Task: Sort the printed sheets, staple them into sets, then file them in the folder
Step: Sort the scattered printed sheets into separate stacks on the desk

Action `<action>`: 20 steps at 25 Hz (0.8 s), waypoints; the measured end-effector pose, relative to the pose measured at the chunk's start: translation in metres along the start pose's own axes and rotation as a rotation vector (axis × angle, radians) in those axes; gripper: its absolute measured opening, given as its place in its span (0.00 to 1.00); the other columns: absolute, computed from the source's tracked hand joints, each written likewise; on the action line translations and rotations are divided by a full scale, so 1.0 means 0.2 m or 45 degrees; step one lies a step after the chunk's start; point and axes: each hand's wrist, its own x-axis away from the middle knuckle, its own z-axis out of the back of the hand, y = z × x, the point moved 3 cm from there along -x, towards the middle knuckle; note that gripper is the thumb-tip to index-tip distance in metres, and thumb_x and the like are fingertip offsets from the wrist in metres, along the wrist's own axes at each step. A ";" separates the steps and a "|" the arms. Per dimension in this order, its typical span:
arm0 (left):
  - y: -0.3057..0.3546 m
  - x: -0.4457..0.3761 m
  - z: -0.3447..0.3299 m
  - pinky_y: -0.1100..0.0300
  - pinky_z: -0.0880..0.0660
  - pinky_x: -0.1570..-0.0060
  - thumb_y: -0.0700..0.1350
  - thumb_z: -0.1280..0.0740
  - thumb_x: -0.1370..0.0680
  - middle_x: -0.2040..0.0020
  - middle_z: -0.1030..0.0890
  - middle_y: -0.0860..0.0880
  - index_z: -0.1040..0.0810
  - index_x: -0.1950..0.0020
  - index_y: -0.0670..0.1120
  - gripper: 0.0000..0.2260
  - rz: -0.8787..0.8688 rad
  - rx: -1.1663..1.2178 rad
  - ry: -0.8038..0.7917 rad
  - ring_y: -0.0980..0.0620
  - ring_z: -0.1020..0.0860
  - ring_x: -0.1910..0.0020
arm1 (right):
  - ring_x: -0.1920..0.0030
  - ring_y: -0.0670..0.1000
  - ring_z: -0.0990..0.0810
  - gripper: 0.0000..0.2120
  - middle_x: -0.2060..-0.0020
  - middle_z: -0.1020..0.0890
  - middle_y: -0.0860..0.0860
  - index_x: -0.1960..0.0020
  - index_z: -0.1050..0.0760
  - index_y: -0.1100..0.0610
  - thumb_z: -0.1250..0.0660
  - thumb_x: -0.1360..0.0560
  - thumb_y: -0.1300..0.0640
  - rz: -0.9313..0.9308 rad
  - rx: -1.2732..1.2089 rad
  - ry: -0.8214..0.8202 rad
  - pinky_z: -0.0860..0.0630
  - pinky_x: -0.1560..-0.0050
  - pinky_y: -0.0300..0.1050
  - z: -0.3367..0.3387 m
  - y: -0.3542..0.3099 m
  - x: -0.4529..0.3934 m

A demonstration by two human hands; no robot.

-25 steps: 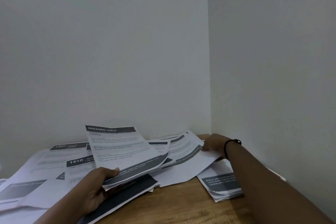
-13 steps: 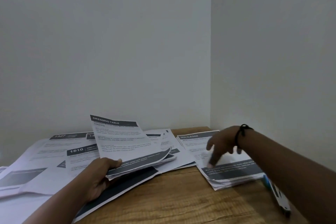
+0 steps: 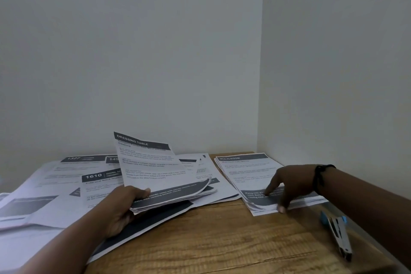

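Lying nearest on the wooden worktop (image 3: 222, 240), at the right, a blue-and-silver stapler (image 3: 339, 234) waits untouched, likely parked within reach for binding finished sets. Just beyond it the right hand (image 3: 289, 184) hovers with fingers spread, fingertips touching the dark footer and near edge of the MULTI-ROOM stack (image 3: 251, 173), seemingly squaring or steadying that pile; it grips nothing. To the left, the left hand (image 3: 124, 204) clamps thumb over fingers on the lower edge of the DRESSING TABLE bundle (image 3: 153, 169), tilting it upward so its heading reads, probably for matching against the piles. Behind, loose printed sheets (image 3: 66, 176) numbered 1327 and 1610 fan overlapping toward the wall (image 3: 155, 51), unsorted. No folder is visible.
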 end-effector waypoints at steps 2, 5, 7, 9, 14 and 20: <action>0.00 0.00 0.00 0.43 0.22 0.47 0.31 0.34 0.24 0.48 0.17 0.36 0.26 0.40 0.36 0.13 0.004 -0.001 0.000 0.36 0.18 0.49 | 0.33 0.48 0.30 0.28 0.33 0.27 0.45 0.35 0.25 0.41 0.24 0.34 0.43 0.021 -0.026 0.058 0.35 0.38 0.41 -0.01 0.02 -0.06; 0.01 0.00 -0.01 0.48 0.19 0.55 0.31 0.35 0.24 0.49 0.17 0.36 0.25 0.42 0.37 0.11 0.005 0.004 0.000 0.38 0.18 0.52 | 0.36 0.46 0.28 0.25 0.35 0.24 0.45 0.36 0.24 0.41 0.25 0.32 0.44 0.039 -0.081 0.122 0.34 0.42 0.39 0.00 0.04 -0.15; 0.01 0.01 -0.01 0.49 0.18 0.58 0.31 0.35 0.24 0.49 0.17 0.36 0.25 0.43 0.37 0.10 0.007 0.006 -0.007 0.38 0.18 0.53 | 0.35 0.47 0.29 0.24 0.34 0.24 0.45 0.37 0.24 0.39 0.26 0.32 0.43 0.037 -0.118 0.130 0.34 0.38 0.40 0.00 0.04 -0.19; 0.01 0.01 -0.01 0.47 0.19 0.54 0.31 0.35 0.24 0.49 0.17 0.36 0.25 0.41 0.36 0.12 0.001 0.015 -0.010 0.37 0.18 0.52 | 0.32 0.48 0.30 0.26 0.32 0.27 0.45 0.35 0.26 0.40 0.26 0.32 0.42 0.016 -0.137 0.162 0.35 0.33 0.42 0.00 0.05 -0.17; 0.03 0.03 -0.03 0.52 0.20 0.61 0.33 0.34 0.23 0.50 0.17 0.38 0.25 0.38 0.38 0.13 -0.062 0.001 -0.041 0.40 0.19 0.56 | 0.31 0.51 0.31 0.43 0.28 0.32 0.50 0.25 0.40 0.53 0.30 0.32 0.35 -0.361 -0.274 0.286 0.34 0.34 0.44 0.01 0.16 0.15; 0.05 0.12 -0.27 0.58 0.19 0.73 0.34 0.35 0.23 0.55 0.18 0.38 0.24 0.41 0.34 0.11 0.014 -0.024 -0.255 0.44 0.19 0.65 | 0.59 0.49 0.25 0.12 0.61 0.22 0.48 0.63 0.31 0.52 0.29 0.30 0.48 -0.578 -0.369 0.263 0.35 0.71 0.36 -0.20 0.12 0.44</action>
